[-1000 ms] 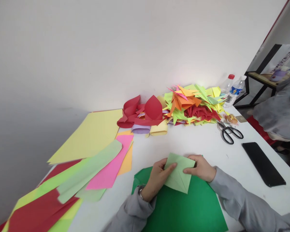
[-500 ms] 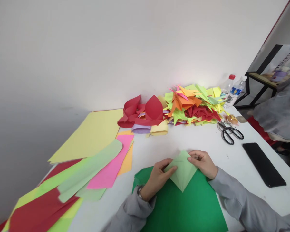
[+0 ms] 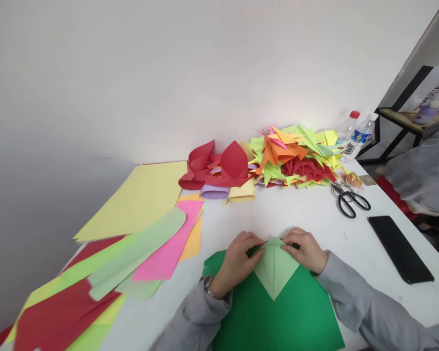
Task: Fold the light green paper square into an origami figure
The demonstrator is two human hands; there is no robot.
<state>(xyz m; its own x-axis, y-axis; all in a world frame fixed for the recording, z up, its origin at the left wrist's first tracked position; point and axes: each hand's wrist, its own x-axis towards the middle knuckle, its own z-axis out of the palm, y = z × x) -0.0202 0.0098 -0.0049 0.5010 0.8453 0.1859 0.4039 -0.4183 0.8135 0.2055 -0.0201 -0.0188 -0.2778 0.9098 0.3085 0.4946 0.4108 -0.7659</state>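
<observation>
A pale green folded paper [image 3: 275, 273], kite-shaped with a crease down its middle, lies over a large dark green sheet [image 3: 278, 321], its lower point toward me. My left hand [image 3: 239, 261] pinches its upper left edge between thumb and fingers. On the other side, my right hand [image 3: 305, 248] grips the upper right edge the same way. Between the two hands the top corner of the paper looks folded over. Part of the paper's upper edges is hidden by my fingers.
Paper strips [image 3: 142, 253] in several colours and yellow sheets [image 3: 131, 200] lie to the left. Red paper shapes [image 3: 234, 163] and a heap of folded papers [image 3: 289, 156] stand at the wall. Scissors [image 3: 347, 200], a black phone [image 3: 400, 248] and bottles [image 3: 358, 139] are right; a person [image 3: 420, 165] sits beyond.
Both hands have come closer together along the paper's top edges. The paper has tipped lower, and its top corner, upright before, now looks folded over. Its centre crease shows more plainly.
</observation>
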